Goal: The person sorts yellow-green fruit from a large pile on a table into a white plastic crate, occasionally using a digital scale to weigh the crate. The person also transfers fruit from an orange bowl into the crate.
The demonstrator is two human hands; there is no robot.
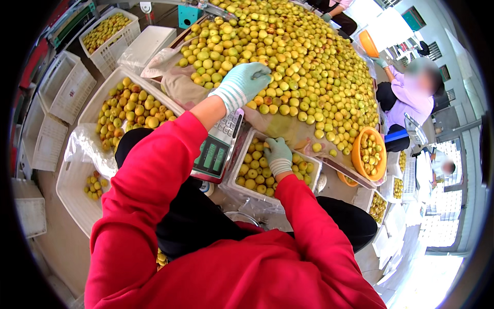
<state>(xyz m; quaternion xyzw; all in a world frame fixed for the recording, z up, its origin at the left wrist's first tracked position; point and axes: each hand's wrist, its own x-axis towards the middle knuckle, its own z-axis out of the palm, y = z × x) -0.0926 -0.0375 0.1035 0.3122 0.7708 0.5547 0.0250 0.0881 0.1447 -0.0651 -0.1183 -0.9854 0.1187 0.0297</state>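
Note:
My left hand (244, 84), in a pale green-and-white knit glove, is at the near edge of a large heap of small round yellow-green fruit (297, 61). Its fingers are curled, and their inner side is hidden. My right hand (278, 153), gloved alike, reaches down into a white plastic-lined crate (230, 178) of the same fruit (252, 170). The fingertips touch the fruit there, but the palm is out of sight. Between the crate and my left forearm lies a digital scale (211, 156) with a lit display and keypad.
White crates (112, 81) of fruit stand at left, one partly covered with clear plastic (90, 148). An orange basin (370, 154) of fruit sits at the heap's right edge. A person in a lilac top (411, 96) holds another orange basin (368, 43). Cloth (183, 87) lies along the table's near edge.

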